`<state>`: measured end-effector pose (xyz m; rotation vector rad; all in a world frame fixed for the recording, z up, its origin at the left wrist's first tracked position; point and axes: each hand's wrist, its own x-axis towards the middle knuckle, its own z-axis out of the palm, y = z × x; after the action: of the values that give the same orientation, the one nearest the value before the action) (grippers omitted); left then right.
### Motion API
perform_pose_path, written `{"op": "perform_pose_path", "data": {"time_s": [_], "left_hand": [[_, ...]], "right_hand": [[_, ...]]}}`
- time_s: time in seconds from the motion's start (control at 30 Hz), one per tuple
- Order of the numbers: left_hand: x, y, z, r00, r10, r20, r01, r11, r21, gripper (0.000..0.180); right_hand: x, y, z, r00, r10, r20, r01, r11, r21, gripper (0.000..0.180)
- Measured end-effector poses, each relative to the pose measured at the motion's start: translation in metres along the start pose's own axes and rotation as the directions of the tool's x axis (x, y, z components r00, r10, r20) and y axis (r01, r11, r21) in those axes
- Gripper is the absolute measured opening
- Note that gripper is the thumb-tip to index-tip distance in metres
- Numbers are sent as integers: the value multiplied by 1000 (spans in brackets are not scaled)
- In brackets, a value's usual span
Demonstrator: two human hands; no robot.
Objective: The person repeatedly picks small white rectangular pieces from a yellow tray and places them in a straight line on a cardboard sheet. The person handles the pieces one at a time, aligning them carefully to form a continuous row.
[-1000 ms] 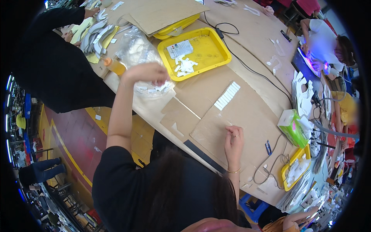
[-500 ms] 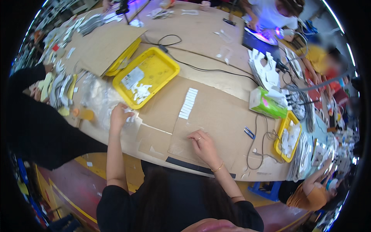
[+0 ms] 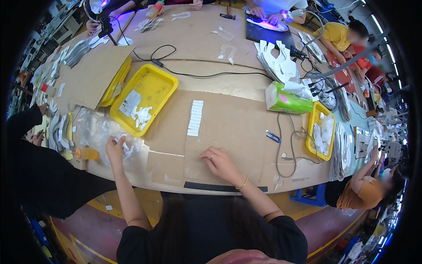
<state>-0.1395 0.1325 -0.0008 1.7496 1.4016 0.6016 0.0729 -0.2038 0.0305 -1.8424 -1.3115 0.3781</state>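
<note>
Left hand (image 3: 115, 147) fingers pinch small white pieces (image 3: 125, 146) on a plastic bag (image 3: 94, 130); right hand (image 3: 220, 162) rests released on cardboard (image 3: 233, 127).

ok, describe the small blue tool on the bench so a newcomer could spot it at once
Start at the big cardboard sheet covering the wooden table in front of the person. Look past the right hand, toward the green tissue pack: the blue clip-like tool lies flat beside a thin grey cable. It is the only blue thing on the cardboard.
</note>
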Motion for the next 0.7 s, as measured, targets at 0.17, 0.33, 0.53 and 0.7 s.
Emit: {"op": "perform_pose_path", "data": {"time_s": [0.17,0.33,0.53,0.7], "left_hand": [[-4,-5,-1,1000,-5,1,5,970,-242,17],[-4,-15,4,997,68,-44,-74,983,-166,21],[-6,-19,12,977,158,-141,-166,985,-43,23],[-7,-8,14,969,131,-210,-163,976,-144,23]], "right_hand": [[-2,0,4,1000,-8,1,8,1000,27,13],[-4,-1,2,999,18,42,-17,1000,-15,12],[-7,-5,4,998,30,46,-30,1000,1,12],[-7,-5,7,999,31,40,-30,999,-30,13]]}}
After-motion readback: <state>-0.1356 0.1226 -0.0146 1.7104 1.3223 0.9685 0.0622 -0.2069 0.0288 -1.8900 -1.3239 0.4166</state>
